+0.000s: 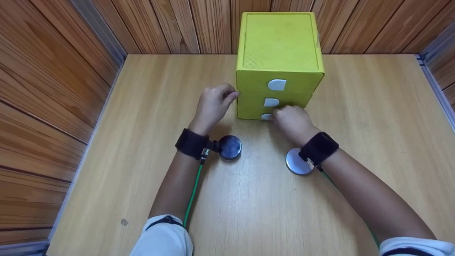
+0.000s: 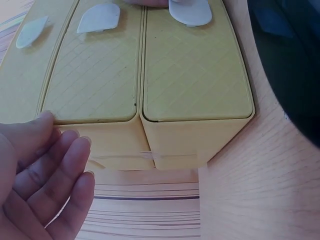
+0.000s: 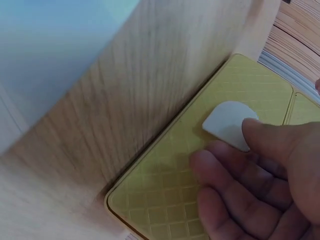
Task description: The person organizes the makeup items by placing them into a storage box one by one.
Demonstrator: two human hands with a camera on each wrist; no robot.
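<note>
A yellow-green three-drawer box (image 1: pixel 280 42) stands at the back of the table, with a white tab handle on each drawer front. My right hand (image 1: pixel 294 122) is at the bottom drawer. In the right wrist view its thumb lies on the white handle (image 3: pixel 231 122) and the index finger is under it, pinching the tab. My left hand (image 1: pixel 215 106) is at the box's left side, thumb at the front edge of the middle drawer (image 2: pixel 95 75) and the other fingers loosely bent beside the side wall. All drawers sit flush in the box.
The box is set on a light wooden table (image 1: pixel 170 106), close to the wood-plank back wall (image 1: pixel 199 25). Another plank wall (image 1: pixel 46 117) rises at the left. Round discs on the wristbands (image 1: pixel 192 144) hang near the tabletop, with green cables running back along the forearms.
</note>
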